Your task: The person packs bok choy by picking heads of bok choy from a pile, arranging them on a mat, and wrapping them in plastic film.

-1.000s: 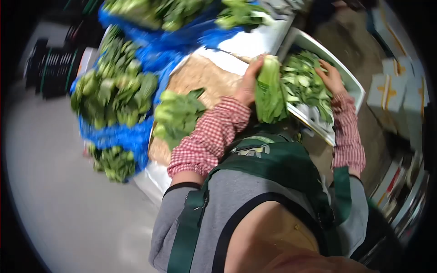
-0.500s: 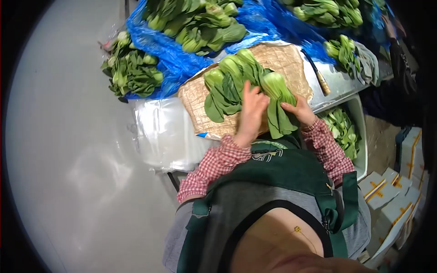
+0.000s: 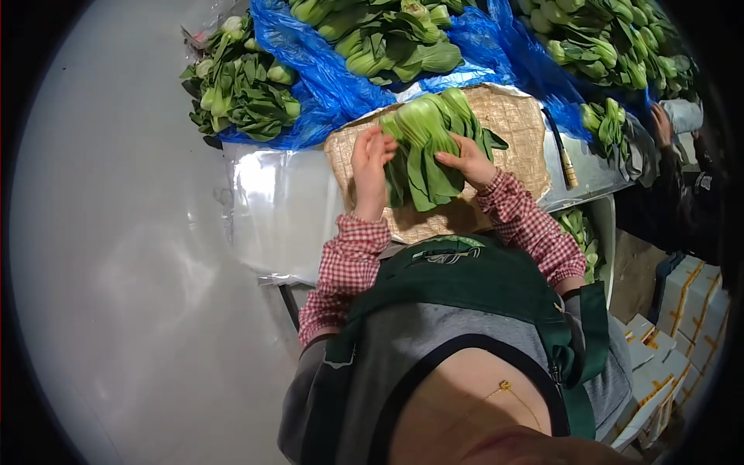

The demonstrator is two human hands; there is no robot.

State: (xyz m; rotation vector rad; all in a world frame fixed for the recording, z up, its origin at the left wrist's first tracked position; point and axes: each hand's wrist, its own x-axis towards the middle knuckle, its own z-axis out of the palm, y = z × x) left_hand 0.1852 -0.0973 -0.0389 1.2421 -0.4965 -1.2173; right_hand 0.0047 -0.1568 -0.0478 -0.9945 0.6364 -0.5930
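My right hand (image 3: 470,163) grips a bok choy (image 3: 422,128) by its leaves, thumb across the front, pale stem base pointing away from me. More bok choy (image 3: 457,105) lies behind and to both sides of it, on a tan woven mat (image 3: 511,128). At the left edge of this bunch is my left hand (image 3: 371,159), fingers extended and slightly curved, its fingertips beside or lightly touching the outer stems. What lies under the held leaves is hidden.
Bok choy piles (image 3: 387,39) rest on blue plastic sheeting (image 3: 322,74), with another heap (image 3: 248,89) at left. A wooden-handled knife (image 3: 568,167) lies right of the mat. Clear plastic bags (image 3: 279,201) are stacked at left. Another person's hand (image 3: 662,125) is at right, above white boxes (image 3: 686,294).
My right hand has brought its bok choy left, over the others. My left hand has moved from the middle of the bunch to its left edge. The view has shifted slightly.
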